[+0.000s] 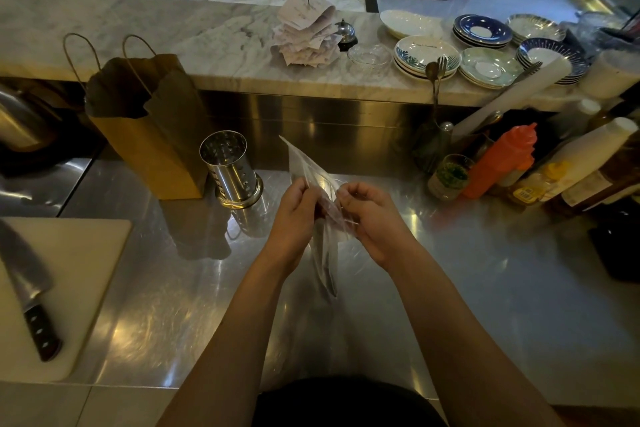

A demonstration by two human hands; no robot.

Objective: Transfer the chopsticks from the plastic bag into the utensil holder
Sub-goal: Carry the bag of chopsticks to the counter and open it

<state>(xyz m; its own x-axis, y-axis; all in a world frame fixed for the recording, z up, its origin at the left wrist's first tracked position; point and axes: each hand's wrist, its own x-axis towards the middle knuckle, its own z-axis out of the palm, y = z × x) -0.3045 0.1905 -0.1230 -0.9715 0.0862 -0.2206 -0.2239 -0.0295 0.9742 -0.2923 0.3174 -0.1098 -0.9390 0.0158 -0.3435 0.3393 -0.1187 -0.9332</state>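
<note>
I see both hands raised over the steel tabletop (pixel 485 288), pinching the clear plastic bag (pixel 308 166) between them: the left hand (pixel 294 215) is closed on the bag's left edge and the right hand (pixel 372 218) is closed on its right edge, fingers curled tight on the film. The bag's upper part stands up beyond the hands, and its lower part hangs down between the wrists, where dark slim chopsticks (pixel 327 270) show through the plastic, still inside. I take the utensil holder (pixel 232 170) as my landmark: a perforated steel cylinder standing upright on the tabletop, its inside dark so I cannot tell what it contains. The bag and hands are to its right and nearer to me, apart from it, with bare steel between. Just left of the holder, almost touching it, stands a brown paper bag (pixel 149 128) with twine handles. Further left and nearer to me lies a white cutting board (pixel 83 274) with a knife (pixel 29 291) on it. Beyond the holder runs a marble ledge carrying a spike of paper slips (pixel 306 33), a small bell (pixel 346 33) and stacked plates (pixel 426 55). Well to the right of the holder stand an orange squeeze bottle (pixel 498 163) and other bottles, against the back wall.
</note>
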